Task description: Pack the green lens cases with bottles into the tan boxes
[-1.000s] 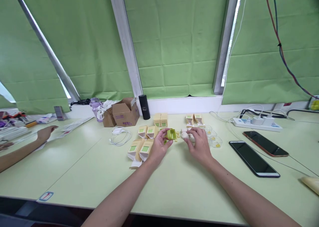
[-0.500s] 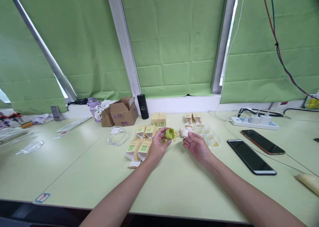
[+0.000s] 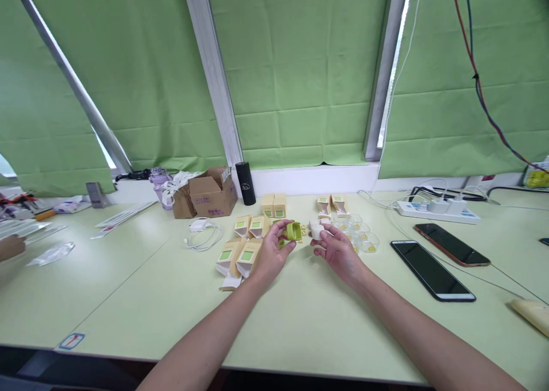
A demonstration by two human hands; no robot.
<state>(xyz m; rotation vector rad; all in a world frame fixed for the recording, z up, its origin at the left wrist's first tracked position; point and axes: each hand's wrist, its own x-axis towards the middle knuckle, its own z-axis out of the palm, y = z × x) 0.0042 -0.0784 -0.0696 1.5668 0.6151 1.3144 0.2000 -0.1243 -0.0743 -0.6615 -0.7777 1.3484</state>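
Observation:
My left hand (image 3: 274,248) is closed on a small green plastic cup-like case (image 3: 294,231), its hollow side showing. Between the fingers of my right hand (image 3: 337,249) is a small rounded white piece (image 3: 316,231), held a short way to the right of the green case. Small yellowish parts (image 3: 304,231) lie on the table behind, in the gap between the hands. Clear plastic cups (image 3: 369,243) with yellow spots sit just beyond my right hand. Open kraft boxes (image 3: 249,255) with green labels lie beside my left hand.
Two phones (image 3: 432,270) lie at the right, with a power strip (image 3: 437,212) behind them. A cardboard box (image 3: 213,194) and a black bottle (image 3: 245,183) stand at the back. A white charger cable (image 3: 203,234) is coiled at left. Another person's hand (image 3: 11,247) shows at the far left.
The white piece has turned slightly in my right fingers. My left hand has hardly moved with the green case. Another person's hand has come in at the left edge.

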